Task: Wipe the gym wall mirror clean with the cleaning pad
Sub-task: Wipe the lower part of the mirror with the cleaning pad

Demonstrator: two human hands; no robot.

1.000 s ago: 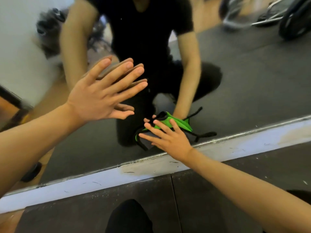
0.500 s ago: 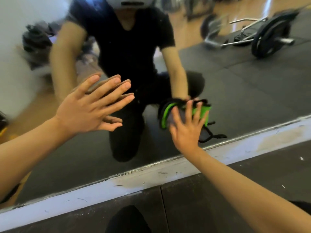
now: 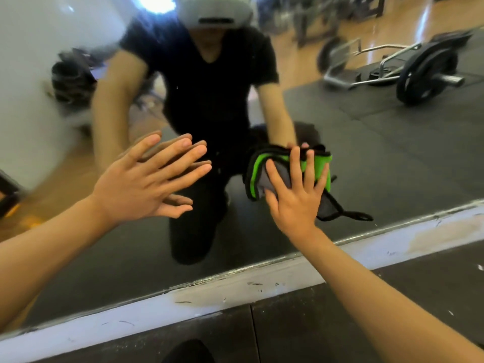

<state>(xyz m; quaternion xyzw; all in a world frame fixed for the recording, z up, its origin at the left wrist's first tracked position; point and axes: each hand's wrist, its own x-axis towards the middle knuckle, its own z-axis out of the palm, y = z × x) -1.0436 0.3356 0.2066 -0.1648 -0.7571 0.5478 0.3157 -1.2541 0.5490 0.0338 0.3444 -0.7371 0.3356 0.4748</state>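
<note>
Right hand has slid the cleaning pad up the mirror.
Mid-wipe: straight fingers press the pad; left hand braces flat, fingers spread. Next stroke needs steady pressure.

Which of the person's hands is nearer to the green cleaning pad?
Right. The right hand presses the green cleaning pad flat against the mirror with spread fingers. The left hand is off to the pad's left, open and not touching it.
</note>
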